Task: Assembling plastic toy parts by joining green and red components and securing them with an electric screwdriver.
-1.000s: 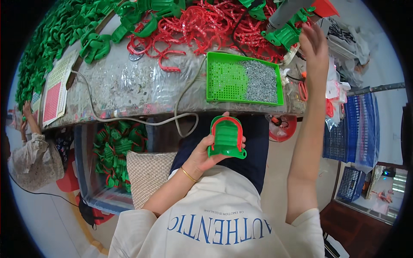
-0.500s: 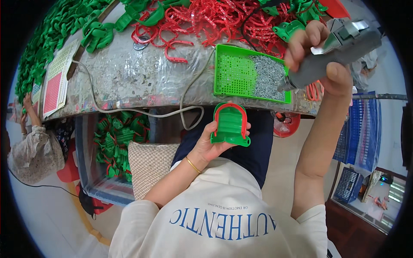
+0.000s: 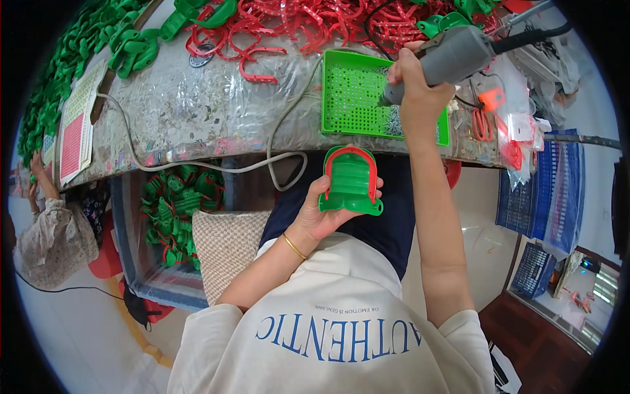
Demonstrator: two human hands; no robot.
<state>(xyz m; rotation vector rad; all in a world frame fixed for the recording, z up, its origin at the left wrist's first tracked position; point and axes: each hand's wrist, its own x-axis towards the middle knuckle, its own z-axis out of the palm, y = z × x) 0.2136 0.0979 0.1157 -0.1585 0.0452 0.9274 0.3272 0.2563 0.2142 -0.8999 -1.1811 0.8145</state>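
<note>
My left hand (image 3: 321, 213) is closed around a green plastic shell-shaped part (image 3: 351, 177), held above my lap. A red U-shaped strip (image 3: 373, 167) lies along that part's inner rim. My right hand (image 3: 423, 85) grips a grey electric screwdriver (image 3: 459, 56), its tip pointing down and left. That tip is over a bright green perforated tray (image 3: 326, 111), which holds small silvery screws (image 3: 394, 121) toward its right side; my hand and the tool hide part of them. Whether the tip touches a screw is too small to tell.
Red curved strips (image 3: 308, 26) are heaped at the table's back, with green parts (image 3: 134, 49) to the left. A pale cable (image 3: 131, 141) crosses the table (image 3: 197, 111). Below stands a bin (image 3: 164, 299) of assembled pieces. Another person (image 3: 56, 226) works at far left; scissors (image 3: 482, 125) lie right of the tray.
My right hand has moved left with the electric screwdriver, bringing its tip over the middle of the tray. My left hand still holds the green part in nearly the same place.
</note>
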